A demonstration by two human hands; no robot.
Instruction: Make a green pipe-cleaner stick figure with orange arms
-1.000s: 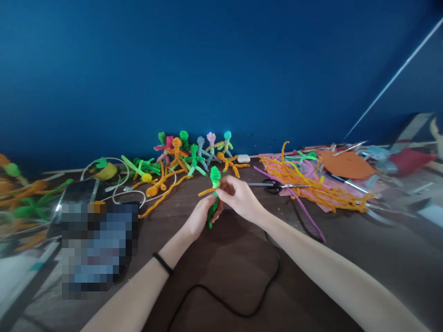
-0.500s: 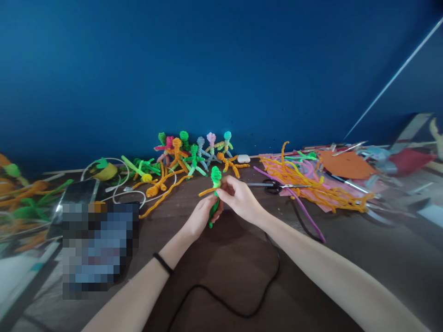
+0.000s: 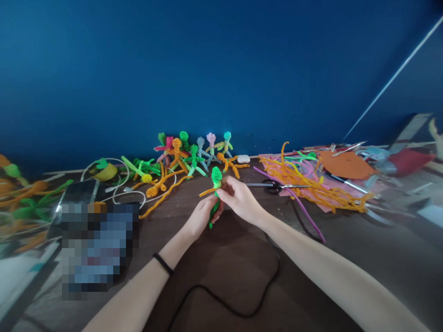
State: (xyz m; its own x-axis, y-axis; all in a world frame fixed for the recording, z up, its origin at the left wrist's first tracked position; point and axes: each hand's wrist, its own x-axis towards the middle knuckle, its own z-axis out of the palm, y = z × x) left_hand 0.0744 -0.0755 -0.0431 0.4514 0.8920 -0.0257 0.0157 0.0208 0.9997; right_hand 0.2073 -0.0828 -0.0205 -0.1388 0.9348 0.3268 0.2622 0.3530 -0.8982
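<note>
A green pipe-cleaner figure [image 3: 216, 177] stands upright between my hands, its coiled head showing above the fingers. My left hand [image 3: 202, 216] is closed round its lower green part, whose tip pokes out below. The fingers of my right hand [image 3: 238, 198] pinch the figure just under the head. From that spot an orange pipe cleaner [image 3: 206, 192] sticks out to the left. The fingertips partly hide where the orange and green meet.
Several coloured pipe-cleaner figures [image 3: 194, 159] stand by the blue wall. Scissors [image 3: 273, 186] and a heap of orange pipe cleaners [image 3: 311, 189] lie right, near a purple one [image 3: 304, 212]. Phone-like devices and a white cable [image 3: 117, 196] are left; a black cord [image 3: 235, 314] crosses the front.
</note>
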